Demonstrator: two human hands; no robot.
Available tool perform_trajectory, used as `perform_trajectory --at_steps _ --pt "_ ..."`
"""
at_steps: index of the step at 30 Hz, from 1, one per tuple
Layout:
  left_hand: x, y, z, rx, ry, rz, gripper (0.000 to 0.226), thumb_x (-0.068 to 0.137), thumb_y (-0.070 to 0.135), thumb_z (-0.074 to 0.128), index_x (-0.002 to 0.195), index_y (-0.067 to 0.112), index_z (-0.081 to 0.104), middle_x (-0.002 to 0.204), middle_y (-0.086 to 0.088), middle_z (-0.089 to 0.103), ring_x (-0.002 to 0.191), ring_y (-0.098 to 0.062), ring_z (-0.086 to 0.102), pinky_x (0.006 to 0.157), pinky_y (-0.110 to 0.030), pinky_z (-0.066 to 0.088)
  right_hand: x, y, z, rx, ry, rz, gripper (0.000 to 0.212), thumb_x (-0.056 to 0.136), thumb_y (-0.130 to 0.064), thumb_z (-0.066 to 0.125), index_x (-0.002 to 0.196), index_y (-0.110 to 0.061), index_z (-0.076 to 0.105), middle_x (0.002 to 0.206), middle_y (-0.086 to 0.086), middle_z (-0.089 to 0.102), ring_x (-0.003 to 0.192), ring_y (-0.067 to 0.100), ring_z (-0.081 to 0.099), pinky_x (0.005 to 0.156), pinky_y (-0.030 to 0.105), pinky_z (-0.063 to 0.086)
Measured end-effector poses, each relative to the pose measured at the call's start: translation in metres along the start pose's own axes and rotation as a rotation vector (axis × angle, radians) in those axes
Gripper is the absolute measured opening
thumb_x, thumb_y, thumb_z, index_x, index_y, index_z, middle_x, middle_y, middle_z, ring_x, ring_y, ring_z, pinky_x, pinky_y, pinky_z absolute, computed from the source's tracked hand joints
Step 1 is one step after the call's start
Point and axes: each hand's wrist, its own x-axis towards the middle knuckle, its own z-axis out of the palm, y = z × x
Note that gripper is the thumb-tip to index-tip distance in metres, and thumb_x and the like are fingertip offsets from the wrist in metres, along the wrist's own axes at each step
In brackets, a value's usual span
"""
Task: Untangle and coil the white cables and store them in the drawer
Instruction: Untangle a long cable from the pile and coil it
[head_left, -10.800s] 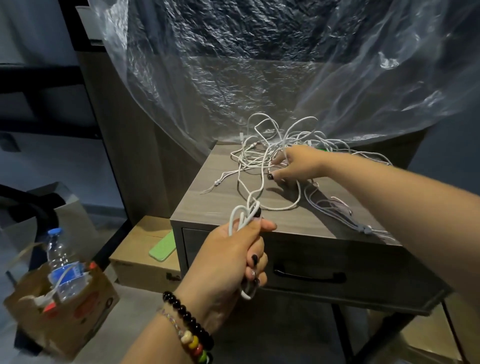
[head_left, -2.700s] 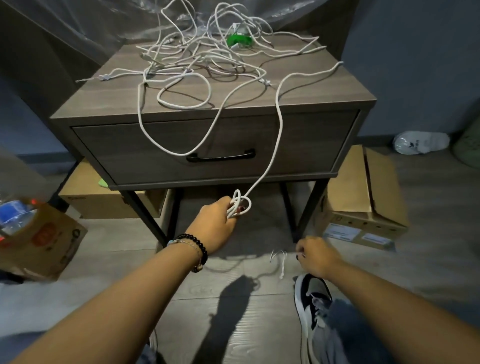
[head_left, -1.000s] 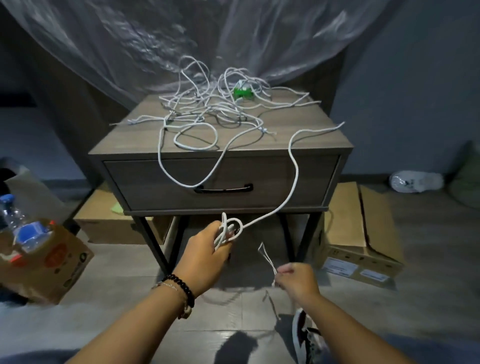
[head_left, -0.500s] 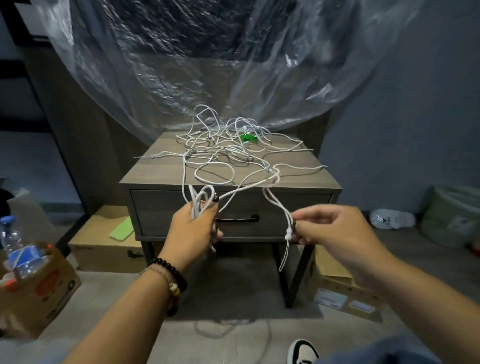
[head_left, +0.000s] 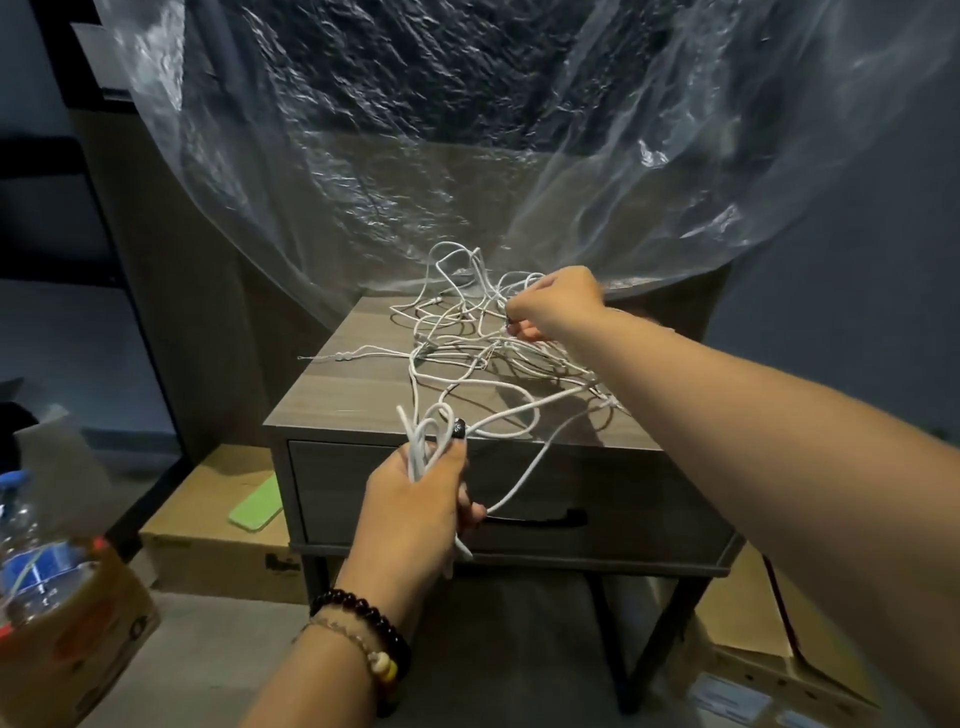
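While gripping a few coiled loops of white cable (head_left: 423, 441) in the left hand (head_left: 415, 512) before the closed drawer (head_left: 623, 499) — pinching into the tangle of white cables (head_left: 467, 338) atop the nightstand (head_left: 353, 395) with the right hand (head_left: 556, 304), fingers curled round strands.

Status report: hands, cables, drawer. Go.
Left hand grips a partial coil. Right hand pinches into the tangle on the nightstand. Drawer shut, nothing stored.
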Motion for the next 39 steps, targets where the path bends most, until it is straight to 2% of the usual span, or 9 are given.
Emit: perform_trajectory --at_steps 5,11,14,17,19,25,30,35,39 --pt "0.015 0.004 -0.001 0.057 0.011 -0.015 0.016 0.095 0.027 0.053 0.095 0.012 0.059 0.055 0.001 0.054 0.048 -0.007 0.057 0.051 -0.020 0.052 0.061 0.018 0.028 -0.049 0.025 0.146 0.014 0.083 -0.004 0.065 0.070 0.000 0.059 0.054 0.010 0.063 0.056 0.020 0.062 0.061 0.027 0.054" --pt "0.026 0.004 0.010 0.011 0.032 -0.013 0.013 0.095 0.025 0.054 0.089 0.014 0.057 0.050 0.002 0.051 0.045 -0.006 0.059 0.051 -0.022 0.051 0.071 0.028 0.032 -0.153 0.051 0.160 0.015 0.082 0.001 0.059 0.095 0.007 0.062 0.076 0.017 0.072 0.049 0.020 0.064 0.042 0.022 0.047" --pt "0.026 0.000 0.016 0.086 0.053 0.032 0.014 0.094 0.028 0.056 0.091 0.015 0.059 0.052 0.002 0.058 0.054 -0.006 0.065 0.048 -0.019 0.050 0.054 0.021 0.013 -0.113 0.099 0.061 0.016 0.079 -0.001 0.058 0.091 -0.001 0.069 0.075 0.015 0.072 0.059 0.022 0.071 0.054 0.031 0.058" --pt "0.020 0.000 0.023 0.073 0.008 0.034 0.014 0.095 0.028 0.055 0.092 0.015 0.059 0.046 0.002 0.057 0.054 -0.010 0.065 0.062 -0.027 0.053 0.016 0.015 -0.015 -0.080 0.084 -0.076 0.018 0.083 -0.002 0.057 0.073 -0.010 0.070 0.074 0.007 0.069 0.059 0.019 0.070 0.060 0.031 0.059" --pt "0.012 0.001 0.029 0.055 -0.036 0.031 0.014 0.095 0.027 0.054 0.094 0.013 0.057 0.048 -0.002 0.058 0.051 -0.013 0.063 0.068 -0.032 0.057 -0.015 0.014 -0.037 -0.060 0.048 -0.143 0.018 0.085 -0.002 0.058 0.079 -0.011 0.072 0.078 0.004 0.070 0.063 0.020 0.071 0.061 0.030 0.058" --pt "-0.007 -0.001 0.043 0.135 -0.080 0.116 0.017 0.094 0.024 0.056 0.081 0.013 0.055 0.053 -0.002 0.043 0.037 -0.010 0.038 0.038 -0.019 0.036 -0.100 0.042 -0.089 -0.007 0.036 -0.343 0.031 0.085 0.005 0.055 0.093 -0.020 0.072 0.089 0.001 0.071 0.081 0.017 0.070 0.072 0.029 0.058" --pt "-0.029 -0.014 0.055 0.175 -0.216 0.163 0.016 0.094 0.018 0.055 0.080 0.010 0.054 0.052 -0.002 0.040 0.038 -0.009 0.037 0.037 -0.021 0.034 -0.157 0.086 -0.091 -0.167 0.016 -0.439 0.038 0.088 0.003 0.050 0.107 -0.023 0.069 0.104 -0.016 0.063 0.100 -0.013 0.053 0.086 0.002 0.038" --pt "-0.039 -0.022 0.059 -0.076 -0.258 0.073 0.021 0.096 0.023 0.048 0.081 0.008 0.049 0.045 0.003 0.035 0.035 -0.009 0.033 0.040 -0.022 0.037 -0.174 0.099 -0.098 -0.302 -0.015 -0.559 0.028 0.092 -0.011 0.048 0.108 -0.019 0.070 0.096 -0.013 0.065 0.098 0.010 0.057 0.090 0.031 0.046" --pt "-0.037 -0.020 0.054 -0.289 -0.216 0.037 0.027 0.097 0.029 0.046 0.074 0.014 0.047 0.046 0.005 0.032 0.035 -0.006 0.032 0.041 -0.019 0.038 -0.179 0.101 -0.104 -0.267 -0.003 -0.590 0.021 0.095 -0.018 0.051 0.103 -0.020 0.070 0.096 -0.010 0.066 0.090 0.004 0.057 0.078 0.025 0.050"
